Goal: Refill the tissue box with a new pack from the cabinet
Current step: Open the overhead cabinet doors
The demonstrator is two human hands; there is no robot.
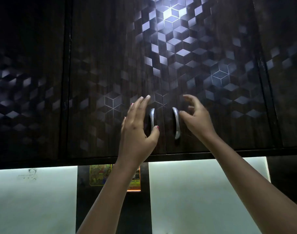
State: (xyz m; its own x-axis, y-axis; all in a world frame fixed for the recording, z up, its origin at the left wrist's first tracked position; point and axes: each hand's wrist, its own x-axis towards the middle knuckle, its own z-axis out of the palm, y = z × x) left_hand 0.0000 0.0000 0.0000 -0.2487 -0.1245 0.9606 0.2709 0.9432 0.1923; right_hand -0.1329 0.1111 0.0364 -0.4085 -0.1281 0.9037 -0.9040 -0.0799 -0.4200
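Overhead, near the lower edge of the dark cabinet (pixel 161 81), both doors shut.
Left hand (pixel 137 130) spread open beside the left handle (pixel 152 119); right hand (pixel 197 119), fingers loosely curled apart, beside the right handle (pixel 176 122). Neither grips.

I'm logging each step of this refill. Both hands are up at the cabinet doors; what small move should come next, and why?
Probably close each hand around its handle. Both cabinet doors look shut, the left hand is open beside the left handle, and the right hand is open beside the right handle. Neither has a grip yet, so the doors cannot be pulled.
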